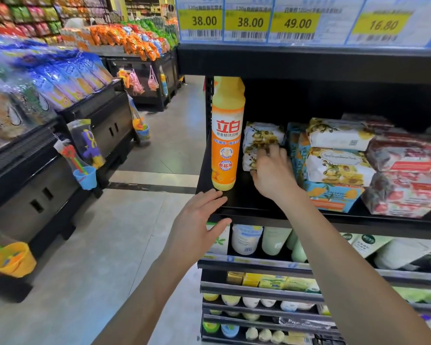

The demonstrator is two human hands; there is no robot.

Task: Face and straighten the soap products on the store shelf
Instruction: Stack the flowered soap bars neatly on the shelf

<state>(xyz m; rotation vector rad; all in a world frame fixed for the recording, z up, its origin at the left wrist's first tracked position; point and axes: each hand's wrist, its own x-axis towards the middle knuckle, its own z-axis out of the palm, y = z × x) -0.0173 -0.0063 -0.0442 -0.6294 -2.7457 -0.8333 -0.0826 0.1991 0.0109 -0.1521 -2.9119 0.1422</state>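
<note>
Soap packs stacked at the left end of the shelf, under the right hand.
Right hand curls round the stack, just beside the orange bottle; left hand lies flat, fingers spread, on the shelf edge. Packs judged light, firm, with a wrapper that creases; hold by the sides.

- Top right of the frame: four yellow price tags on the shelf edge read 38.00, 38.00, 49.00 and 16.80.
- Centre: the orange bottle has a label reading 立白, 新金桔洗洁精 and 食品用.
</note>
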